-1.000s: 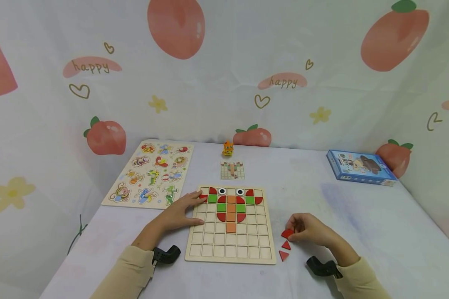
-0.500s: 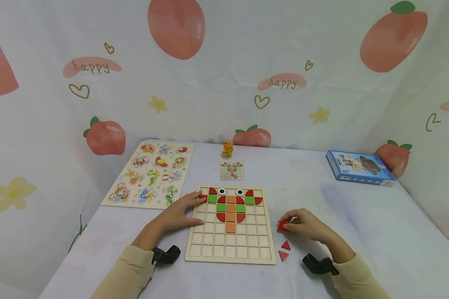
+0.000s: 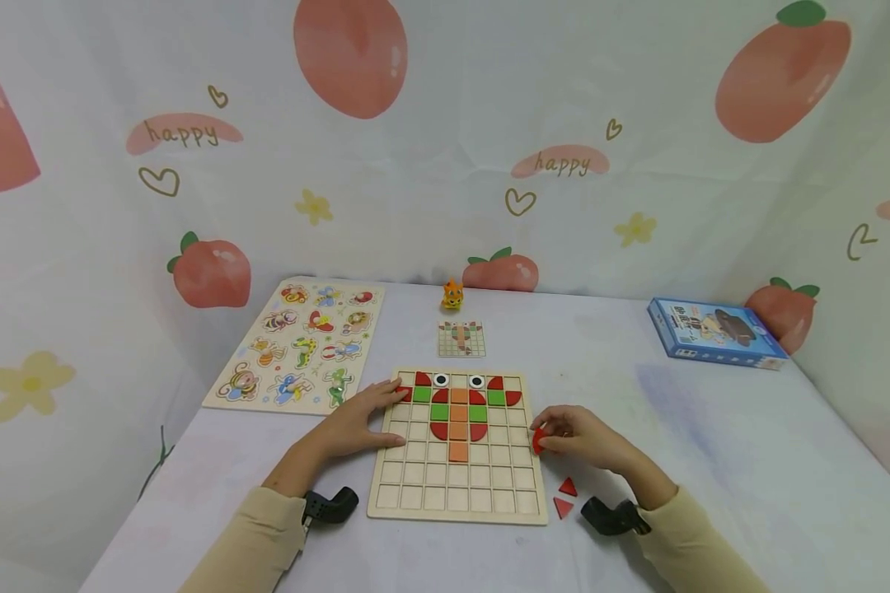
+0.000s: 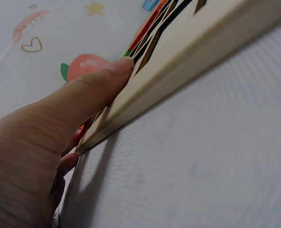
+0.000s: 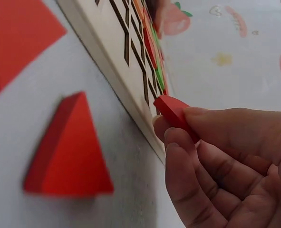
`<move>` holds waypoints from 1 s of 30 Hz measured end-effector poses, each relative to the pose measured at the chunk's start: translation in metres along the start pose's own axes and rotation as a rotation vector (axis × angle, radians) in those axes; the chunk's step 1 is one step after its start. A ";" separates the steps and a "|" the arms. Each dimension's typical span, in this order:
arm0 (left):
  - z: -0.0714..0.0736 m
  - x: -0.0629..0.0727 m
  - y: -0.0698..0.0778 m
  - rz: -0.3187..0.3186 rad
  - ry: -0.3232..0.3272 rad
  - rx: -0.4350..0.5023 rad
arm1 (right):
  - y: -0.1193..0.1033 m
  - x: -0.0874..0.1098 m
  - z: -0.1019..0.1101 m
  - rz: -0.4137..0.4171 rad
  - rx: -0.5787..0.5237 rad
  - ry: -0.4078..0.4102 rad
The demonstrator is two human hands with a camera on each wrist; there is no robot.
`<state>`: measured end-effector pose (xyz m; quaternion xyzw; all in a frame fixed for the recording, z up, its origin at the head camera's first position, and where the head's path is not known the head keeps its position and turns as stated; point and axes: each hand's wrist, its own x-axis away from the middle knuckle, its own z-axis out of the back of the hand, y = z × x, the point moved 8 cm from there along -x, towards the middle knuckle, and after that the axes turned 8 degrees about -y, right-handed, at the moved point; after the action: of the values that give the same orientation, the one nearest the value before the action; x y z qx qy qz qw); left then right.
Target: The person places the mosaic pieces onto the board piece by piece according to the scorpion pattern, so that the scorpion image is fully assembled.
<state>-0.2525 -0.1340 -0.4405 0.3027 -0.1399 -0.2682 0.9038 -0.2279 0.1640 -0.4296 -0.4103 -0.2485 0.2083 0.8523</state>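
A wooden grid board (image 3: 456, 498) lies in the middle of the table, its upper cells filled with red, green and orange pieces and two eye discs (image 3: 441, 380). My left hand (image 3: 352, 424) rests along its left edge, fingers spread; the left wrist view shows the thumb (image 4: 97, 85) lying on the rim. Between thumb and fingertips, my right hand (image 3: 574, 436) pinches a red quarter-circle piece (image 5: 173, 111) beside the board's right edge. Two red triangles, a nearer one (image 3: 563, 507) and a farther one (image 3: 568, 487), lie on the cloth below that hand.
Behind the board are a small pattern card (image 3: 461, 338) and an orange toy figure (image 3: 452, 295). An insect puzzle board (image 3: 307, 387) lies at the left. A blue box (image 3: 715, 333) sits at the back right, near the printed backdrop.
My right hand has lifted the red quarter-circle from beside the triangles and carried it left and away from me, to the board's right edge. My left hand has stayed still.
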 end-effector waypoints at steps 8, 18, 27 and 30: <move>0.001 0.000 0.000 0.002 0.006 -0.005 | -0.017 -0.012 -0.009 0.050 -0.031 -0.051; 0.001 -0.001 -0.002 0.006 0.003 -0.011 | -0.043 -0.029 -0.030 0.135 0.030 -0.124; 0.001 -0.002 -0.002 0.009 0.001 -0.010 | -0.063 -0.039 -0.051 0.212 0.074 -0.182; 0.000 -0.001 -0.002 0.009 -0.005 -0.007 | -0.069 -0.042 -0.058 0.233 0.060 -0.193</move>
<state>-0.2543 -0.1344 -0.4418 0.2981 -0.1426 -0.2656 0.9057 -0.2160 0.0664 -0.4166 -0.3889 -0.2739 0.3515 0.8064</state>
